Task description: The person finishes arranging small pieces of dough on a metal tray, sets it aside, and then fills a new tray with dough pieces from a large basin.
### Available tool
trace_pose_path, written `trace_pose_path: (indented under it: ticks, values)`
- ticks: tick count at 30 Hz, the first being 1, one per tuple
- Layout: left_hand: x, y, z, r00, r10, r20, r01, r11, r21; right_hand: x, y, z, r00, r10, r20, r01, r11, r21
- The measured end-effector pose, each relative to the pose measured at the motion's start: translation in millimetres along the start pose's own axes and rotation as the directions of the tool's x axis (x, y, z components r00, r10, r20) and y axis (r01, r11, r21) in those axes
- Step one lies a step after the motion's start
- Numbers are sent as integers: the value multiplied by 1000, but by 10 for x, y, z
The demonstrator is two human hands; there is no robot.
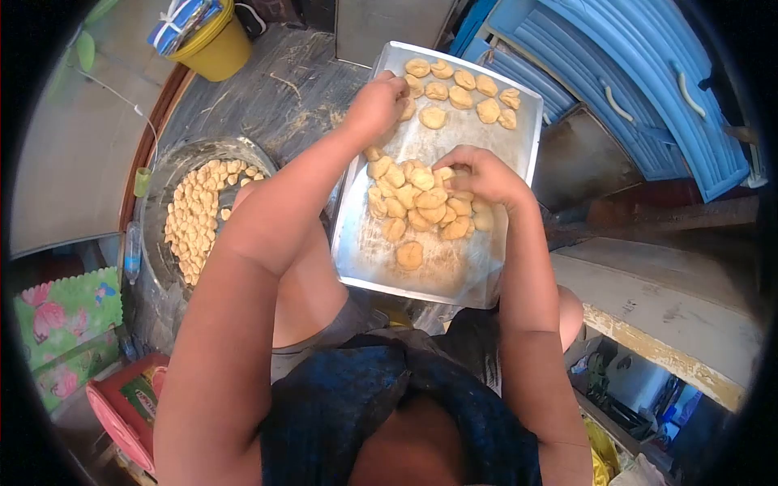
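Observation:
A metal baking tray (381, 271) lies across my lap, with flattened yellowish dough pieces on it. At its far end some pieces (460, 97) are spread in loose rows. Nearer the middle is a heaped pile of dough pieces (421, 198), with a single piece (410, 256) lying below it. My left hand (379, 107) is at the tray's far left side, fingers curled on a dough piece at the end of a row. Over the right side of the pile, my right hand (486, 174) has its bent fingers and thumb around a dough piece, partly hidden by the fingers.
A large round metal basin (154, 235) holding many small dough pieces stands on the floor to the left. Beyond it is a yellow bucket (215, 49). Blue louvred cabinet doors (600, 81) are at right, above a worn wooden ledge (648, 300). A red container (121, 405) sits lower left.

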State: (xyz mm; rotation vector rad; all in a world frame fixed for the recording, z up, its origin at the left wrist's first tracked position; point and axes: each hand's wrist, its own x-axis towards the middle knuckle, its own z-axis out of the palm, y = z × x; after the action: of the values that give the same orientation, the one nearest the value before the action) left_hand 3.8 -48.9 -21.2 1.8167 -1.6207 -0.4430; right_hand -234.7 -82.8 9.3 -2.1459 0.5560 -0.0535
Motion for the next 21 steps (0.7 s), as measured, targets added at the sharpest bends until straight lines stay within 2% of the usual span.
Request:
trace_pose_path:
  ticks: [1,2,3,4,5,6,7,8,9,10,11,12,13,14,15,16,17,18,19,20,21]
  values:
    - [24,11,-17,1000,7,-2,-7,1000,-3,7,-21,-59,1000,2,-5,-2,1000,-6]
    - [26,30,-35,1000,15,13,-15,1000,4,27,-31,-118,972,207,-111,-189,969,159]
    - [9,44,-43,999,18,33,-19,1000,11,48,-18,-153,892,418,-175,-344,876,338]
    - [-12,52,-54,999,15,37,-15,1000,7,139,143,-93,857,366,-362,-138,841,524]
    - [-28,86,-98,993,93,78,-98,994,50,237,216,-66,856,372,-359,-143,838,527]
    - [-40,97,-119,978,171,123,-183,979,89,336,258,-40,799,313,-513,-155,932,327]
    - [-51,69,-108,976,172,132,-184,979,88,383,299,-11,733,220,-644,-191,975,116]
    - [-49,43,-106,971,162,174,-175,983,58,392,322,8,727,230,-647,-196,973,125]
    - [-46,29,-96,964,154,216,-164,986,30,396,341,24,741,99,-664,-203,976,-82]
    - [-37,30,-70,963,158,220,-170,985,33,407,356,21,757,-40,-652,-201,935,-291]
    - [-28,64,-61,976,93,199,-105,993,53,358,254,-40,754,-44,-656,-199,936,-291]
    - [-34,86,-47,984,23,178,-36,997,69,214,53,-125,790,132,-598,-252,960,-122]
    - [-37,86,-21,984,23,174,-35,997,68,69,-60,-170,812,293,-504,-316,948,42]
    - [-40,84,18,992,83,94,-98,981,169,-61,-49,-181,905,242,-351,-265,964,-17]
    - [-57,103,46,988,151,24,-152,950,272,-122,38,-145,905,244,-349,-267,963,-20]
    - [-72,129,63,988,155,26,-156,950,271,-169,172,-68,958,132,-256,-160,983,-94]
    - [-83,167,65,962,271,38,-270,918,292,-195,188,-34,987,20,-156,-44,987,-156]
    - [-72,202,58,922,385,48,-380,870,314,-224,199,-39,962,161,-221,-156,987,42]
    - [-58,200,93,919,393,41,-384,866,320,-197,218,-76,961,153,-229,-149,988,35]
    - [-69,211,139,911,408,59,-407,865,294,-152,198,-106,879,292,-376,-184,937,297]
    - [-92,214,189,903,421,83,-427,865,263,-118,177,-108,761,457,-461,-162,821,547]
